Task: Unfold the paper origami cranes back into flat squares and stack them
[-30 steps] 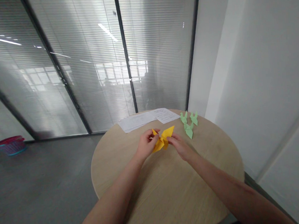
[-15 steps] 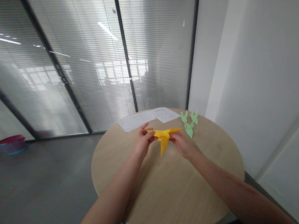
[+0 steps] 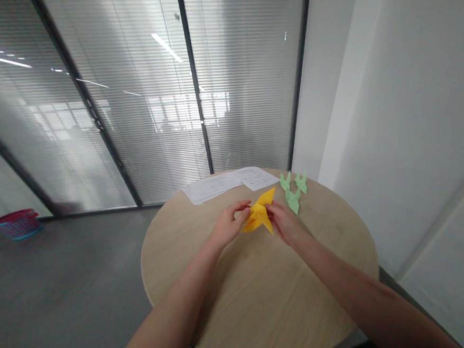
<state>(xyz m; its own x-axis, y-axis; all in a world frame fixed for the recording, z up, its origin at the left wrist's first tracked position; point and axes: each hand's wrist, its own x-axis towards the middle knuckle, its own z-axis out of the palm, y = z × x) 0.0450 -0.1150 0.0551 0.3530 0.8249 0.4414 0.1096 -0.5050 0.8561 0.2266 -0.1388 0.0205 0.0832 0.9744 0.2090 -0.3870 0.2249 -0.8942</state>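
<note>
A glass partition with blinds (image 3: pixel 245 136) fills the top and upper left of the frame, and a white wall (image 3: pixel 410 103) takes the right. One round wooden table (image 3: pixel 264 299) spreads across the lower middle, with printed sheets (image 3: pixel 213 188) along its far edge; at least two show, but the overlap hides whether there are more. A single red-and-blue basket (image 3: pixel 19 227) sits on the floor at the left edge. Two hands meet near the frame's centre: the left hand (image 3: pixel 228 226) pinches the near left side of a yellow folded paper (image 3: pixel 260 212), while the right hand (image 3: pixel 285 223) is clamped on its right side, some fingertips hidden. That one yellow piece is held over the table, its points splayed. Thin paper like this probably wants a light, even pinch close to the creases, one hand steadying the centre while the other shapes a point, without tugging the tips. Smallest are three green folded papers (image 3: pixel 293 201), grouped right of centre, beyond the right hand.
</note>
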